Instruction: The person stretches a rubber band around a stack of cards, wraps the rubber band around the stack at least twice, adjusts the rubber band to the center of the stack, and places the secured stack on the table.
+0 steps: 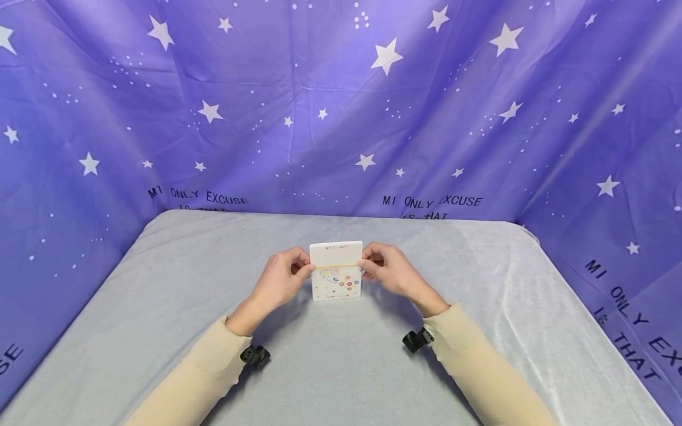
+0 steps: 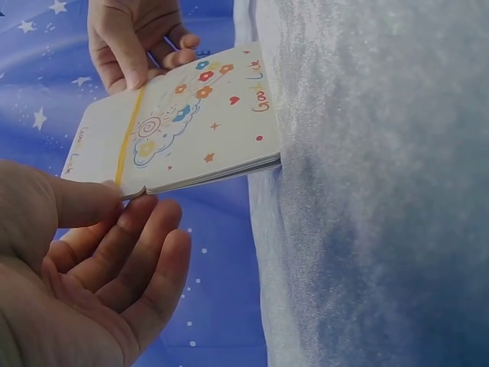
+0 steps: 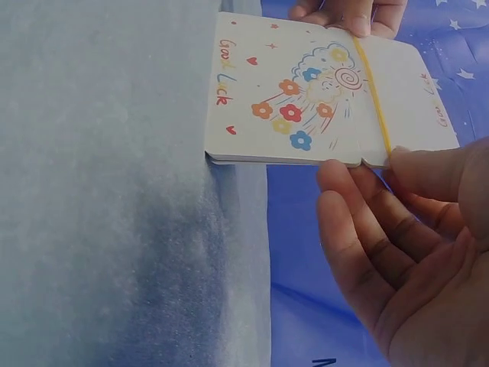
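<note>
A small white notebook (image 1: 337, 287) with "Good Luck" lettering, colourful flowers, a cloud and a swirl stands with its lower edge on the grey cloth. A thin yellow band (image 3: 374, 99) runs across it at a notch on each side. At the notebook's left edge, my left hand (image 1: 281, 277) pinches it by the band, thumb on the front. My right hand (image 1: 393, 271) pinches the opposite edge in the same way. Several stacked layers show along the notebook's side (image 2: 221, 174) in the left wrist view. Its back is hidden.
A grey plush cloth (image 1: 341, 367) covers the table. Behind and on both sides hangs a purple-blue curtain (image 1: 298, 142) with white stars and black lettering. A small black camera sits on each wrist, the left one (image 1: 256, 357) and the right one (image 1: 417, 340).
</note>
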Motion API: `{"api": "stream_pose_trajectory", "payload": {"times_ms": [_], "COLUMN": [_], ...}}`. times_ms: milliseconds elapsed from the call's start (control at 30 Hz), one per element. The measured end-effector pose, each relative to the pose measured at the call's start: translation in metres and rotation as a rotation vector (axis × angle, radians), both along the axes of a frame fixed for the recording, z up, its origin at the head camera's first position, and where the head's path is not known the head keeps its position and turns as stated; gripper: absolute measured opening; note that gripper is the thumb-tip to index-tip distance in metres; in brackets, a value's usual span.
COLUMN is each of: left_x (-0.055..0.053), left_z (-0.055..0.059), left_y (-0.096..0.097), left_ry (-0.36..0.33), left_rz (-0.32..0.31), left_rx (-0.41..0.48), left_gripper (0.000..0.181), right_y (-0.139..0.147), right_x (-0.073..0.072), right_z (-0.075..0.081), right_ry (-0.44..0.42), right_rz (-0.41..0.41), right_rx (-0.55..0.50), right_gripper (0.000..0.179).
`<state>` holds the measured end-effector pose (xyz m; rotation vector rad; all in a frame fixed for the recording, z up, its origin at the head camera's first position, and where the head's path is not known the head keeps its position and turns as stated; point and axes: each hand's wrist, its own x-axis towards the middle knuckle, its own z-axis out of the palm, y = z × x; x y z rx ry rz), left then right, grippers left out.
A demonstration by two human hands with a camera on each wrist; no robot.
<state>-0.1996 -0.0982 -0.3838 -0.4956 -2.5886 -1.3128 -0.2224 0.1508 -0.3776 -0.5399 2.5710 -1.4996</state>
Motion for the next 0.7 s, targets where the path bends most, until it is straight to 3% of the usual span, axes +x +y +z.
{"api": "stream_pose_trajectory", "payload": {"times_ms": [233,433,700], "left_x": [-0.0001,-0.0008,-0.0021], "left_z": [-0.0010,-0.0054,-0.0073], "left_y": [0.0000,-0.0004,-0.0007], "left_ry": [-0.025,-0.066,-0.054], "left_rz": [0.017,-0.005,-0.003], "left_rx": [-0.020,-0.042,-0.045], "left_gripper": [0.011,0.012,0.010], "right_y": [-0.0007,-0.0007,-0.0002], "right_x": [0.0005,0.0017,0.0002], "right_z": [-0.0022,-0.0063,-0.0069], "right_ry": [0.010,0.006,0.000], "right_rz": [-0.005,0.010,0.017], "right_rx": [0.003,0.063,0.071], "right_gripper": [0.006,0.008,0.008]}}
